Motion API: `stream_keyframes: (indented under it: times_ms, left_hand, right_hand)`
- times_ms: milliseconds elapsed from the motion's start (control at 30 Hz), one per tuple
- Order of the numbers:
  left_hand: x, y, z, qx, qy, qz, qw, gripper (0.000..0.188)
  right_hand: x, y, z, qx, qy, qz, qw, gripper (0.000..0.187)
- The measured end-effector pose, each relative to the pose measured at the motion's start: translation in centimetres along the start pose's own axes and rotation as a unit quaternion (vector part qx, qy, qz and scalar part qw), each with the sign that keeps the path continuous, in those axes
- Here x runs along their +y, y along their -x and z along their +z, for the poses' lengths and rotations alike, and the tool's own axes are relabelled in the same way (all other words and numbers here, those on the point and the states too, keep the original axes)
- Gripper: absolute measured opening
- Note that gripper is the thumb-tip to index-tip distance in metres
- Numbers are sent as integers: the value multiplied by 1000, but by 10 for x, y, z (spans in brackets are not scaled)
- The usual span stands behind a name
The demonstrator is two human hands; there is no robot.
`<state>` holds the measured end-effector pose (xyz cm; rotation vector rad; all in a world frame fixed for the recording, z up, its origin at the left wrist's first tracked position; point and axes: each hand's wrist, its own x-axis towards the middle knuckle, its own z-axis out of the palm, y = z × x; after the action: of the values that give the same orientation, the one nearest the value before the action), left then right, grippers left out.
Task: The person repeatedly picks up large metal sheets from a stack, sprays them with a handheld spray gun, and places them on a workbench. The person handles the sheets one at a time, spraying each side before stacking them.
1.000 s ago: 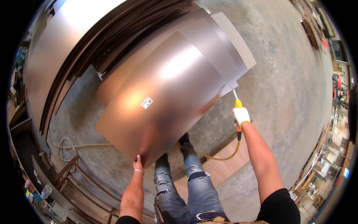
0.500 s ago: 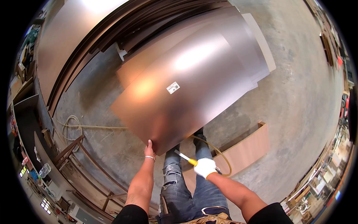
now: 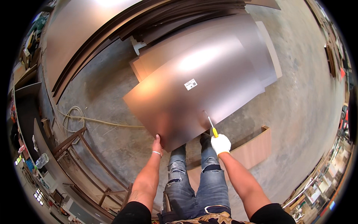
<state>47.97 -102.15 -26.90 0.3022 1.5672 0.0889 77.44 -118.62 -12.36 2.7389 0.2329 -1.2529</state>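
Concrete (image 3: 298, 104) under glossy bronze sheet (image 3: 209, 80), left hand (image 3: 157, 144) pinched on its edge, right hand (image 3: 221, 143) round tool (image 3: 215, 132)

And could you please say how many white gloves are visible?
1: the white glove on the right hand, gripping the yellow tool; the left hand, on the brown sheet, is bare. Others may be hidden.

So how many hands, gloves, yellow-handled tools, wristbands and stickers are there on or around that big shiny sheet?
Hands: 2 (bare left hand, gloved right hand)
White glove: 1
Yellow-handled tool: 1
White wristband: 1
White sticker on the shiny sheet: 1
Total: 6
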Motion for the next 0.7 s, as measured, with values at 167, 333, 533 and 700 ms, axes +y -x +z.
stream_keyframes:
  times_ms: [167,333,533,700]
  left_hand:
    - [6,1,-2,-5,33,-50,998,70]
    - [8,-2,-4,16,22,-19,999,69]
    - [12,-2,-4,12,1,7,1000,68]
    - [33,-13,-13,0,-4,26,1000,67]
  right_hand:
    - [-28,17,-9,-55,156,-160,973,30]
    - [-43,32,6,-114,177,-200,957,31]
    - [-80,27,9,-107,145,-201,963,30]
    - [-98,-19,-39,-17,115,-217,969,35]
